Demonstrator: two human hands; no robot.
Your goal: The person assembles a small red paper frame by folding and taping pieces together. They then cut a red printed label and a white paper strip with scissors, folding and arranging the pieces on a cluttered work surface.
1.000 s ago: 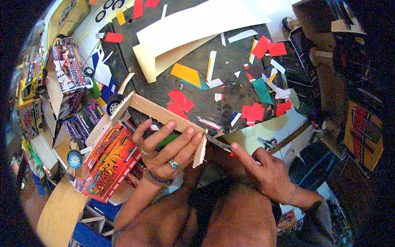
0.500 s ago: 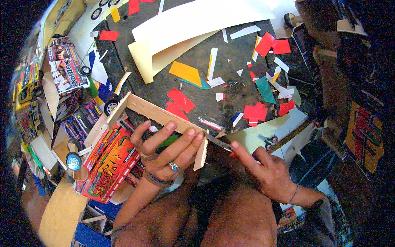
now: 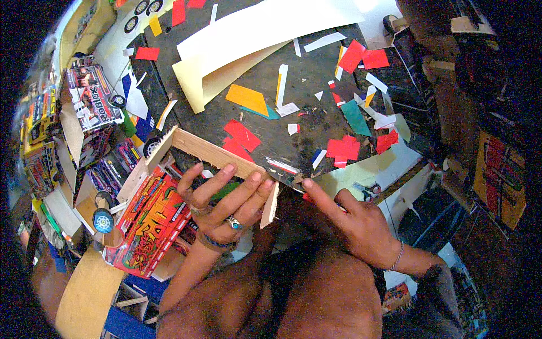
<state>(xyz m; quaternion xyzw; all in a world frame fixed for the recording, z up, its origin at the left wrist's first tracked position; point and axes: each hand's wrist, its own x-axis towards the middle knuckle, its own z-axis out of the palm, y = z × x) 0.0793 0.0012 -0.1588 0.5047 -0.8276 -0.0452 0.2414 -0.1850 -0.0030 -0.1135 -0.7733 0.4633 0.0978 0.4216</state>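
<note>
My left hand (image 3: 226, 206), with a ring on one finger, grips a bare, pale wooden frame (image 3: 217, 155). Its long strip runs along the edge of the dark worktop, and short pieces stand out at both ends. A toy truck with a red printed side (image 3: 152, 231) lies just left of that hand; whether it is joined to the frame I cannot tell. In my right hand (image 3: 361, 231) is a knife (image 3: 289, 182), index finger stretched along it. Its thin blade reaches the right corner of the frame, close to my left fingertips. Most of the handle is hidden by my fingers.
Red, white, orange and green sticker scraps (image 3: 243, 134) litter the dark worktop (image 3: 220, 118). A large white sheet (image 3: 271, 34) lies across its far side. Printed toy trucks (image 3: 93, 96) crowd the left, with loose wheels (image 3: 131, 25) behind. Scissors (image 3: 370, 191) lie at the right.
My right hand and the knife have moved a little left and away from me, closer to the frame's corner. My left hand keeps its hold. The whole view has shifted slightly.
</note>
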